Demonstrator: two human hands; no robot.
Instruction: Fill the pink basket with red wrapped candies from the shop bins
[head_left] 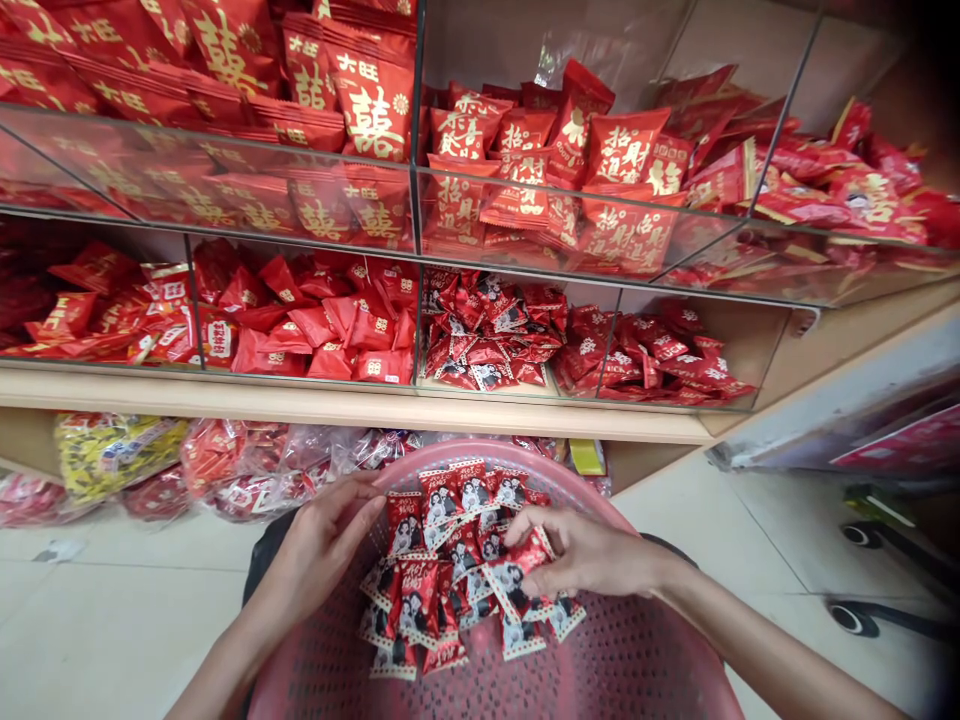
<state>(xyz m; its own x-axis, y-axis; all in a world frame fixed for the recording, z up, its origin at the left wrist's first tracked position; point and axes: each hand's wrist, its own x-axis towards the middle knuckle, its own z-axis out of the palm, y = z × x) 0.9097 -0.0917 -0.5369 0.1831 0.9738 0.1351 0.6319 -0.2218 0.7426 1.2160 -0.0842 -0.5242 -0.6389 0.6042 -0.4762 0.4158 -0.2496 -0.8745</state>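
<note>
A pink perforated basket (pixel 615 650) holds a pile of red candy packets (pixel 418 598) with black-and-white figures and cream dotted edges. Over the right part of the pile, my right hand (pixel 566 555) is closed, with a red packet (pixel 531 560) between thumb and fingers. My left hand (pixel 334 535) is at the basket's left rim, beside the pile, its thumb and fingers apart and nothing seen in it. Similar packets (pixel 491 345) lie in a middle compartment of the lower shelf.
Clear-fronted shelf bins hold large red packets (pixel 375 95), gold-lettered packets (pixel 622 150) and smaller red packets (pixel 300 325). Bagged goods (pixel 120 450) lie under the wooden shelf edge (pixel 225 395). Dark chair legs with casters (pixel 855 618) stand at the right.
</note>
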